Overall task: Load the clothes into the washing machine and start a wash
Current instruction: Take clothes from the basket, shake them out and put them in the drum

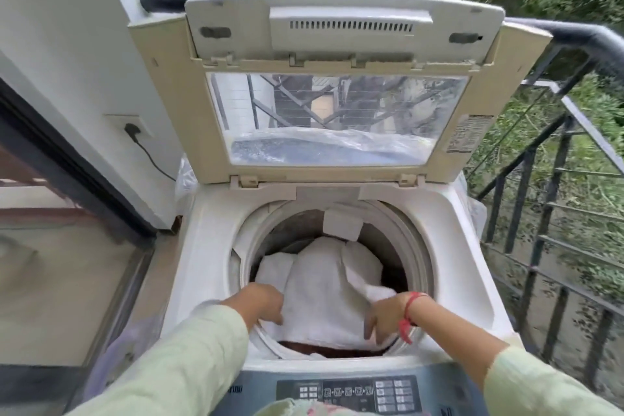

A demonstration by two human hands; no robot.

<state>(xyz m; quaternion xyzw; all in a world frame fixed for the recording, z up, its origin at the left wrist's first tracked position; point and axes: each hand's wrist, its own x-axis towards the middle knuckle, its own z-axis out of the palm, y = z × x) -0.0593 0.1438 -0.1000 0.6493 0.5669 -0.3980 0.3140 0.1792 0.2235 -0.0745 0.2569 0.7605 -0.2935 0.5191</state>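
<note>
Inside the washing machine (209,246) drum: white clothes (324,287), heaped near the rim. Left grip (263,302) open, pressing the heap; right grip (385,317) on its edge, hold unclear. Risk — cloth straying over the rim could jam under the lid (337,30).

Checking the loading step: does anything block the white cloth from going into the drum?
Nothing visible. The lid stands open and the white cloth already lies in the drum, left hand and right hand touching it.

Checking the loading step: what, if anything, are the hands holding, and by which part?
The white cloth in the drum: left hand at its left edge, right hand at its right edge. Whether they grip or press cannot be told.
</note>
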